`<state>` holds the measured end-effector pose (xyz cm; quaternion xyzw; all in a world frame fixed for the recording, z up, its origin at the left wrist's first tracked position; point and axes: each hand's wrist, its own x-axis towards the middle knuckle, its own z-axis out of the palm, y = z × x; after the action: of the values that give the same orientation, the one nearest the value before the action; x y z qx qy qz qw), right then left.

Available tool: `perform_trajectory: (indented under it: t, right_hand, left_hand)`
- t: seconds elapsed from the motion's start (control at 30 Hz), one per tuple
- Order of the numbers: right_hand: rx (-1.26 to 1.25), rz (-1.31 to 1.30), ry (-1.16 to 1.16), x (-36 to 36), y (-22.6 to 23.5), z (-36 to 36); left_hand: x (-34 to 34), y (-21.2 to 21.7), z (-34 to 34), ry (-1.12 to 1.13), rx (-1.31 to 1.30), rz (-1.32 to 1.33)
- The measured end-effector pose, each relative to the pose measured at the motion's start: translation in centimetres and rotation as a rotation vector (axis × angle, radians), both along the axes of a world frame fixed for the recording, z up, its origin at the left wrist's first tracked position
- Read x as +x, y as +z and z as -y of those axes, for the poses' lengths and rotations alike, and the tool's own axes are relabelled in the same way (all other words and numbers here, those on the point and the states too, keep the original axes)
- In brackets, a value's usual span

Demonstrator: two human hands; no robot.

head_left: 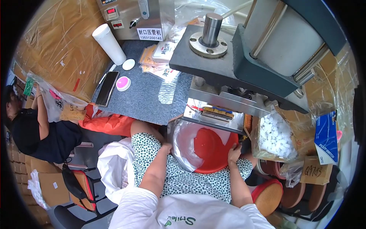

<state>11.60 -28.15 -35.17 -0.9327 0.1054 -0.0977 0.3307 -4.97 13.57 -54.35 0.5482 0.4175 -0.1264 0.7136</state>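
A round red basin sits between my knees, below the machine's front edge. Crumpled clear plastic, which looks like a bag, covers its left side. My right hand is closed on the basin's right rim, thumb on top. On the left, my left hand is closed at the edge of the plastic; its fingertips are partly hidden. Just above the basin, a metal press holds a small brass-coloured block in its opening.
A grey tabletop carries a phone, a white bottle, a pink-topped round container and packets. Right of the press stands a box of small white pieces. A person sits at far left, near a chair.
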Motion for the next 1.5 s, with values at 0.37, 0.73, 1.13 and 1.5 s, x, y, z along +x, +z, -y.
perform_trajectory:
  t: [0.37,0.73,1.13,1.5]
  right_hand:
    - [0.042,0.225,0.017,-1.2,2.0,-0.7]
    - [1.028,-0.63,0.638,-10.0,13.8,-23.2]
    - [0.815,-0.514,0.585,-10.7,11.3,-24.0]
    - [0.69,-0.176,0.364,-10.9,11.0,-22.9]
  left_hand:
    - [-1.5,26.1,4.8,-0.072,1.309,0.276]
    - [-3.0,36.8,9.3,-0.039,1.083,0.489]
    - [0.4,36.3,4.7,-0.182,1.009,0.293]
    - [-0.2,32.6,4.4,0.39,-0.008,0.213]
